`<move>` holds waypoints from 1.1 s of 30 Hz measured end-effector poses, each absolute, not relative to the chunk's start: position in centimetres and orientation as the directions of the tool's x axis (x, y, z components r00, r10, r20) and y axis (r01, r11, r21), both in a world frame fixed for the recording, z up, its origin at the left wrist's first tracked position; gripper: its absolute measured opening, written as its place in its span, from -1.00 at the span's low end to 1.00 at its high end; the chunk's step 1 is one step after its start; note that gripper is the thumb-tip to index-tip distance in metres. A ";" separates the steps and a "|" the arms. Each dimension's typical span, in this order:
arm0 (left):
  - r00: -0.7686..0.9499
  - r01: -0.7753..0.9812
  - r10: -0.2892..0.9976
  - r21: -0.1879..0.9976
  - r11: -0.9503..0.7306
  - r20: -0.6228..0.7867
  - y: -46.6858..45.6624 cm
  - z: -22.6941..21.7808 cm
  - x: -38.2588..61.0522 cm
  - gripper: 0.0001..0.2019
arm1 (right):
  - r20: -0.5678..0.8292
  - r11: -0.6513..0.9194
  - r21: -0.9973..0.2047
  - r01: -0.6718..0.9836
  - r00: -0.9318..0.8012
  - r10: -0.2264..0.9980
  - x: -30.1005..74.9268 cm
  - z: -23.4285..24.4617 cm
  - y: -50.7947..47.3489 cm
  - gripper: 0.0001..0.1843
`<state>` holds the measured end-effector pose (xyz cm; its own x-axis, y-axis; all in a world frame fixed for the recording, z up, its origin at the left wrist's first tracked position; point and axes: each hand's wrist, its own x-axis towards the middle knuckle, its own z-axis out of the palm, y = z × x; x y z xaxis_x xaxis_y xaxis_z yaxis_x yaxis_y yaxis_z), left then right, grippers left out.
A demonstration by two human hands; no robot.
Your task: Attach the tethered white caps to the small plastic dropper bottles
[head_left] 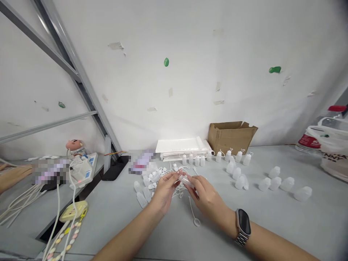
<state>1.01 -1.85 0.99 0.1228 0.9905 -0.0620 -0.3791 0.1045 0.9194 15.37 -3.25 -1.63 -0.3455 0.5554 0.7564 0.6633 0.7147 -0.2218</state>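
Note:
A small translucent plastic bottle (187,181) lies tilted between my two hands at the middle of the table. My right hand (205,192), with a watch on its wrist, is closed around the bottle's body. The fingertips of my left hand (166,188) pinch at the bottle's neck end; whether a cap is between them is hidden. Around and beneath my hands are loose white ring straps, one of them a strap with a ring (196,222) nearer me. Beside my left hand lie a pile of white caps (154,176) and several loose bottles (141,199).
Capped bottles (202,161) stand in a row before a white stack (182,146) and a cardboard box (231,137). Uncapped bottles (275,183) lie to the right. A bagged drink bottle (308,139) stands far right. At left are cables, a power strip (87,170) and another person's hand (16,177).

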 end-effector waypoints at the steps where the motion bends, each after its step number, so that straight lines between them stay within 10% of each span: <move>1: 0.115 -0.376 0.991 0.921 0.106 -0.067 -1.8 1.0 1.0 -0.80 | 0.760 0.710 -0.219 0.669 -0.339 0.554 15.4 -1.7 -3.2 -0.80; 14: 0.150 -0.352 0.986 0.928 0.119 -0.070 -1.8 0.7 1.2 -0.77 | 0.772 0.672 -0.165 0.722 -0.330 0.544 15.8 -1.5 -2.6 -0.84; 19: 0.196 -0.316 0.980 0.945 0.086 -0.024 -2.0 1.2 0.8 -0.72 | 0.638 0.563 -0.484 0.670 -0.170 0.751 16.1 -0.8 -2.7 -0.80; 24: 0.211 -0.269 0.977 0.963 0.027 0.031 -2.2 1.5 0.7 -0.66 | 0.253 0.293 -0.916 0.275 -0.174 0.952 15.8 0.3 -2.9 -0.71; 33: 0.224 -0.267 0.974 0.963 0.033 0.028 -2.2 1.4 0.7 -0.72 | 0.061 0.050 -0.998 -0.040 -0.370 0.927 15.4 -0.1 -2.6 -0.60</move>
